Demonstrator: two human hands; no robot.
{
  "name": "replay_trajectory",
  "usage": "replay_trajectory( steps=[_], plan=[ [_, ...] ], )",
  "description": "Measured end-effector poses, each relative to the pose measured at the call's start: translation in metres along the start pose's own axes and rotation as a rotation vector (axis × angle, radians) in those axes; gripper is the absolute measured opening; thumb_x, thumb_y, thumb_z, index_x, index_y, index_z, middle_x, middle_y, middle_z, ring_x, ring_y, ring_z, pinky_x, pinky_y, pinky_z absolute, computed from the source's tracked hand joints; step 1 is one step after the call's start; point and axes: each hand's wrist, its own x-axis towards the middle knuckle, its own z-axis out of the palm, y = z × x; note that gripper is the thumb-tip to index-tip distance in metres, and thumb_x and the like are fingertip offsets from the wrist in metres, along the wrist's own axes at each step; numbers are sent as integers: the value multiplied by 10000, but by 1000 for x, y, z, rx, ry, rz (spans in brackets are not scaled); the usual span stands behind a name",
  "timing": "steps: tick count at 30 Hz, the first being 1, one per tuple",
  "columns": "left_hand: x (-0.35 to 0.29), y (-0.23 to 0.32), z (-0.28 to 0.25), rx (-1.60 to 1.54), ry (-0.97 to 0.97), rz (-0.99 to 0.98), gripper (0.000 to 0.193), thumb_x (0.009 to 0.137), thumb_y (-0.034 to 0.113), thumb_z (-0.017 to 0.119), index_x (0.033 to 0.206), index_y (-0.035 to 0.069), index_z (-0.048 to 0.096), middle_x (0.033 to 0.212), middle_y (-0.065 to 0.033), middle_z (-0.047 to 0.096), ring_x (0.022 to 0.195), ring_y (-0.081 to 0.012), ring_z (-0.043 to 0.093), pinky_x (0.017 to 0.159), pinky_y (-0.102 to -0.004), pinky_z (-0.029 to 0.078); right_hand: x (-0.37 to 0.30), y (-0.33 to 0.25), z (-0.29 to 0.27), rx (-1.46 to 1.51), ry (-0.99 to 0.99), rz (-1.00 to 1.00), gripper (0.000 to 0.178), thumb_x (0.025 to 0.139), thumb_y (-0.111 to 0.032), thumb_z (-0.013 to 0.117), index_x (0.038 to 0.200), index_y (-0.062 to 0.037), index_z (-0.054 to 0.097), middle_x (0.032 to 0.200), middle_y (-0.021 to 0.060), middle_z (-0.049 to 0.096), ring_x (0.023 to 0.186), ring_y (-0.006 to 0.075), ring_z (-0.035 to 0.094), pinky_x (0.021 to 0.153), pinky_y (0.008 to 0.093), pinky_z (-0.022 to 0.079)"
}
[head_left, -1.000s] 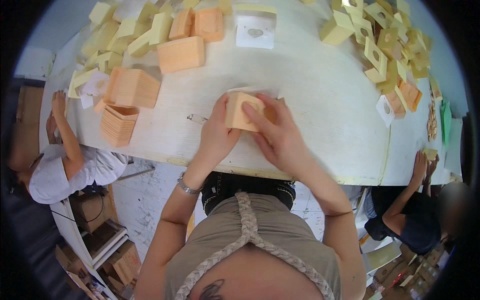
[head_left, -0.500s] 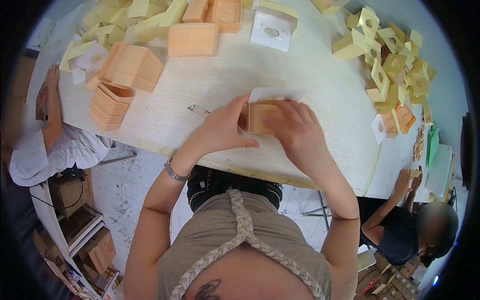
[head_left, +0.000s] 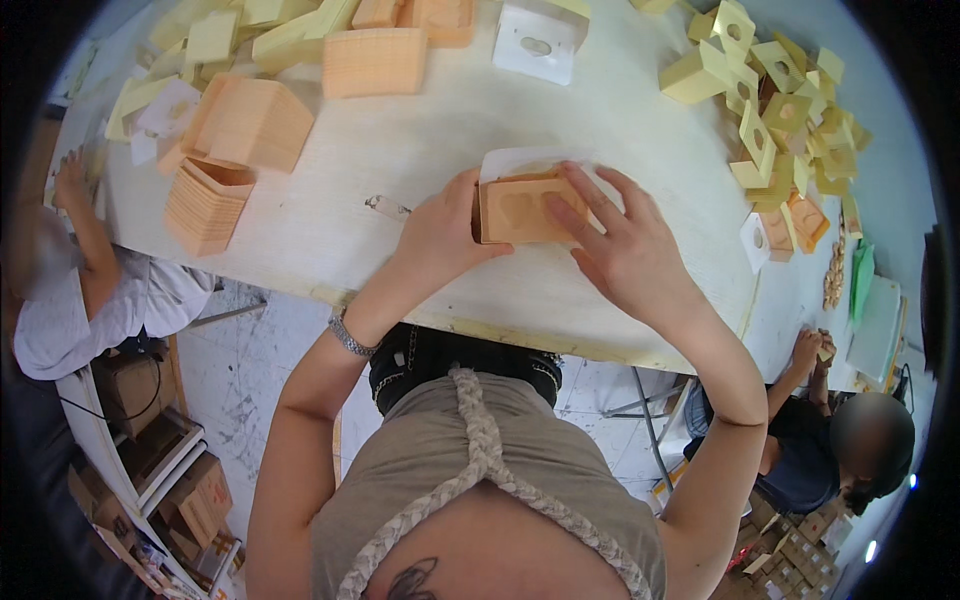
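Note:
A small box (head_left: 482, 213) lies just above the table's near side, its white flap (head_left: 520, 158) raised at the far edge. In it sits a peach tray insert (head_left: 520, 208) with shallow shaped hollows facing up. My left hand (head_left: 445, 225) grips the box's left end, thumb along the near side and the other fingers hidden behind. My right hand (head_left: 630, 235) has its fingers spread at the right end, a fingertip resting on the insert. Left of my left hand, a small slim metal-ended item (head_left: 388, 207) lies on the table; its kind is unclear.
Stacked peach trays (head_left: 250, 125) stand at the left, with more (head_left: 375, 62) at the back. Pale yellow boxes (head_left: 215, 38) heap at back left, others (head_left: 770, 130) at right. An open white-faced box (head_left: 535, 45) stands far off. Co-workers sit left (head_left: 100, 290) and right (head_left: 800, 460).
My right hand's fingers have lifted and spread from deeper over the insert, which now shows more fully and sits higher in the box. My left hand stays at the left end.

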Motion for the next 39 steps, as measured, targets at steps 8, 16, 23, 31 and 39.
replay_trajectory(
  steps=[8, 16, 23, 31, 39],
  plan=[
    [1, 10, 2, 98, -27, -51, 934, 641, 425, 875, 1312, 7, 378, 1104, -192, 639, 979, -359, 660, 764, -426, 541, 7, -15, 16, 129, 164, 25, 419, 730, -32, 669, 1147, -11, 648, 1330, 197, 546, 1076, 309, 567, 857, 379, 541],
    [0, 7, 2, 18, -2, -6, 916, 640, 352, 876, 1326, 37, 357, 1135, -195, 604, 924, -387, 651, 720, -440, 538, 2, -1, 37, -85, 208, -37, 421, 714, -30, 648, 1127, 50, 647, 1278, 195, 595, 949, 260, 606, 793, 353, 544],
    [-1, 7, 2, 55, 29, 0, 916, 636, 314, 877, 1335, 41, 352, 1144, -187, 583, 883, -377, 655, 662, -438, 541, 1, 0, 43, -246, 261, -83, 447, 648, -53, 653, 1077, 71, 664, 1177, 217, 645, 833, 225, 568, 666, 319, 511],
    [1, 6, 3, 31, 80, 23, 893, 634, 389, 892, 1251, -3, 379, 1084, -217, 630, 904, -397, 670, 697, -448, 549, 1, 6, 50, -159, 317, -20, 428, 665, -61, 631, 1064, 89, 660, 1176, 231, 643, 834, 241, 580, 636, 324, 524],
    [-3, 12, 5, 66, 122, 26, 859, 630, 303, 882, 1292, 37, 402, 1148, -149, 582, 895, -346, 661, 668, -415, 545, 3, -3, 34, -219, 159, 52, 399, 689, -67, 621, 1065, 56, 672, 1161, 185, 656, 879, 223, 559, 712, 310, 480]
  ],
)
